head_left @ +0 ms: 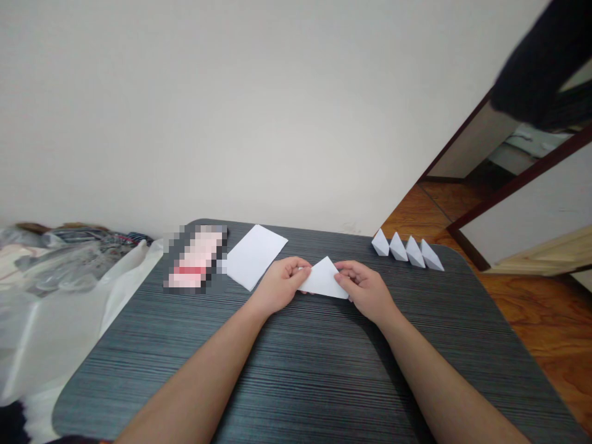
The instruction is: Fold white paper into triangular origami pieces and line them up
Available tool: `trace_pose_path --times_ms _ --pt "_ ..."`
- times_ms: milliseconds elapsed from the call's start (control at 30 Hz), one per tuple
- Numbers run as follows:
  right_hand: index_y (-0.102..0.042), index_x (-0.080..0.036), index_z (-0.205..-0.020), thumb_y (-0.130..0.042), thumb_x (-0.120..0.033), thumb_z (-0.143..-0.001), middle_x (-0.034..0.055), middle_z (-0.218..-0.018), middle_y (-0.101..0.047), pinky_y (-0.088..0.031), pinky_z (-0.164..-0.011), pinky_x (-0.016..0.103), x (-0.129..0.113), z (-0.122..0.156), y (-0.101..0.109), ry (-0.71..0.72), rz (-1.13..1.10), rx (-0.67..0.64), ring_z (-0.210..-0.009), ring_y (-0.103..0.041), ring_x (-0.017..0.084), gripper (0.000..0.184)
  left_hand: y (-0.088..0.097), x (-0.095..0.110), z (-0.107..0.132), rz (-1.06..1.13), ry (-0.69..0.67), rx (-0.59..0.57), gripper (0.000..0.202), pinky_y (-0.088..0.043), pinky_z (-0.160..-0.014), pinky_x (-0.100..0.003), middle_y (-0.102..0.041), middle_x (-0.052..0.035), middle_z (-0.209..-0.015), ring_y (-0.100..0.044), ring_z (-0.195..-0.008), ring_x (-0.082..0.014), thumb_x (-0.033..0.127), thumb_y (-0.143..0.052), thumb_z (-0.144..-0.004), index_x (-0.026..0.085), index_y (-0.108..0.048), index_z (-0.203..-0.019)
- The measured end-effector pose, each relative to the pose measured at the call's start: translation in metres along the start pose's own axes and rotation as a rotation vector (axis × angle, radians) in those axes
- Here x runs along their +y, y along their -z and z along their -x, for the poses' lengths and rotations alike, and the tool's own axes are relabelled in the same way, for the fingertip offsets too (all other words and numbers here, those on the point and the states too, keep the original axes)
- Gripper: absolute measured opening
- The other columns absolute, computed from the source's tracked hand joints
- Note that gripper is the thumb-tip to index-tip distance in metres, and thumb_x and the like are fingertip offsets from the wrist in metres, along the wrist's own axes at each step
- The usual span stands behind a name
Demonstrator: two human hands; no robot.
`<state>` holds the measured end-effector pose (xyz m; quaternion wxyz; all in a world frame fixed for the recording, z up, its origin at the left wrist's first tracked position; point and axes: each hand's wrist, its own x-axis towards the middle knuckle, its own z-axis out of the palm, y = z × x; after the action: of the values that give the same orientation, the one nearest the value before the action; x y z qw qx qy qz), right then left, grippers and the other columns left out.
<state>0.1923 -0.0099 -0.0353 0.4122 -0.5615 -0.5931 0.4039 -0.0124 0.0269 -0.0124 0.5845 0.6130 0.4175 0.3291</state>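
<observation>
The person is working at a dark grey striped table point(296, 376), with both hands well apart from its near edge and nearer the far edge. The left hand point(280, 285) and right hand point(363, 291) are gripping a folded white paper triangle point(323, 280) from either side, its apex pointing far. Fingers on each hand are curled together and clamping the paper, with the triangle spanning the narrow gap between the hands. A flat white paper sheet point(254, 256) is lying just beyond the left hand, near the far edge. Further left, a pixelated packet point(194, 256) is resting beside that sheet. Four folded paper wedges point(407, 251) are standing in a row along the far edge, right of the hands, near the rounded far-right corner. Past the table's left edge, white plastic sheeting point(60, 320) is bunching; past its right edge, a wooden floor point(546, 320) is showing.
</observation>
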Motion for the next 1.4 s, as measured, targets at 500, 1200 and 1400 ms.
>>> trace_pose_path --times_ms 500,1200,1400 --pt "-0.063 -0.019 -0.101 -0.057 -0.036 -0.082 0.0015 -0.071 -0.062 -0.040 -0.053 0.025 0.006 -0.001 0.001 0.052 0.070 0.025 -0.059 -0.054 0.015 0.025 -0.002 -0.007 0.000 -0.045 -0.001 -0.091 0.021 -0.041 -0.056 -0.023 -0.064 -0.0023 -0.066 -0.056 -0.059 -0.0134 0.033 -0.051 -0.083 0.015 -0.061 -0.089" --pt "-0.067 -0.021 -0.099 -0.057 -0.034 -0.082 -0.0023 -0.060 -0.051 -0.033 -0.048 0.023 -0.004 0.002 -0.001 0.116 0.148 -0.050 -0.052 -0.045 0.011 0.024 -0.003 0.001 0.003 -0.227 -0.089 -0.102 0.022 -0.041 -0.065 -0.025 -0.066 -0.0032 -0.084 -0.057 -0.076 -0.0168 0.032 -0.056 -0.078 0.015 -0.066 -0.089" --pt "-0.059 -0.021 -0.113 -0.053 -0.030 -0.085 -0.0012 -0.064 -0.055 -0.037 -0.048 0.024 -0.005 0.005 0.000 0.115 0.037 -0.074 -0.052 -0.048 0.012 0.030 -0.003 -0.004 0.000 -0.108 -0.044 -0.048 0.022 -0.044 -0.064 -0.025 -0.065 -0.0040 -0.082 -0.059 -0.073 -0.0163 0.031 -0.057 -0.078 0.014 -0.064 -0.090"
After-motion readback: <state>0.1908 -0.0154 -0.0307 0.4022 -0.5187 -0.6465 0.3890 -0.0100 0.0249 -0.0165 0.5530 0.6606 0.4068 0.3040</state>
